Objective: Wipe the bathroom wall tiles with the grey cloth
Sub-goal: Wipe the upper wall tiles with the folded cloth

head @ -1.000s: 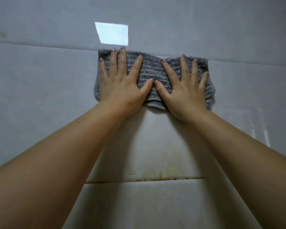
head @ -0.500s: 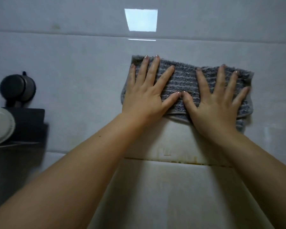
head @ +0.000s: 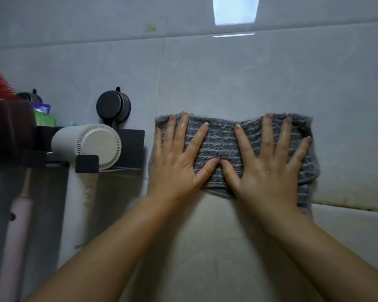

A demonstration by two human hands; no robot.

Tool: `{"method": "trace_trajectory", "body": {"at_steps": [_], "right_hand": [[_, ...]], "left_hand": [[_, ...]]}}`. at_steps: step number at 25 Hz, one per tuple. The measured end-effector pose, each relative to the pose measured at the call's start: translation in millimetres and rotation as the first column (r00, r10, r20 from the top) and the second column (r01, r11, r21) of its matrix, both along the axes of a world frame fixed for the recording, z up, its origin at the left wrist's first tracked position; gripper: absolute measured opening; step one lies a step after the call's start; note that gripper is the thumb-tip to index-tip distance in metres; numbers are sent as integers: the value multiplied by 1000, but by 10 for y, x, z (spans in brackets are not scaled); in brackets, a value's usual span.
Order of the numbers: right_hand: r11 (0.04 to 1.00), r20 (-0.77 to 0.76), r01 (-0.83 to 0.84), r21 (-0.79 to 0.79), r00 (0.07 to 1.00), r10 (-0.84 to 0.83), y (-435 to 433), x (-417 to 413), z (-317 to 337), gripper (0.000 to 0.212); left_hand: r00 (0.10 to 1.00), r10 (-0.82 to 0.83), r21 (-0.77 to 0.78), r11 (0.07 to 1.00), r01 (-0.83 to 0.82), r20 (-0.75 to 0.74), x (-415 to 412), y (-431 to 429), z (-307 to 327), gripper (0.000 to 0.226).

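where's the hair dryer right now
In the head view the white hair dryer sits on the left in a black wall rack, below a black suction cup and just left of the left hand pressing the grey cloth.

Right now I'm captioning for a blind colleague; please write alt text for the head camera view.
The left hand and right hand press a grey cloth flat against the wall tiles, fingers spread. Left of them, a white hair dryer sits in a black rack.
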State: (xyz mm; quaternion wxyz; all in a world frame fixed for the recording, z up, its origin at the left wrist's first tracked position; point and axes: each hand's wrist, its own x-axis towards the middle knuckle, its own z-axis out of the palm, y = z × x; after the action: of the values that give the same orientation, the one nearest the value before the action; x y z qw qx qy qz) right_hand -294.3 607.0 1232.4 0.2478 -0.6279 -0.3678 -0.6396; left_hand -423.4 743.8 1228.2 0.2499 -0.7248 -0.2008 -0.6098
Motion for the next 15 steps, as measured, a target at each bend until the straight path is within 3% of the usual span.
{"method": "trace_trajectory", "body": {"at_steps": [7,15], "right_hand": [[996,98,-16,-85,995,25,-19,-4,-161,67],[997,110,32,-67,994,-24,-772,709,-209,68]], "left_hand": [[999,-6,-54,998,8,36,-41,43,-306,78],[999,-32,5,999,32,35,676,-693,-290,77]]}}
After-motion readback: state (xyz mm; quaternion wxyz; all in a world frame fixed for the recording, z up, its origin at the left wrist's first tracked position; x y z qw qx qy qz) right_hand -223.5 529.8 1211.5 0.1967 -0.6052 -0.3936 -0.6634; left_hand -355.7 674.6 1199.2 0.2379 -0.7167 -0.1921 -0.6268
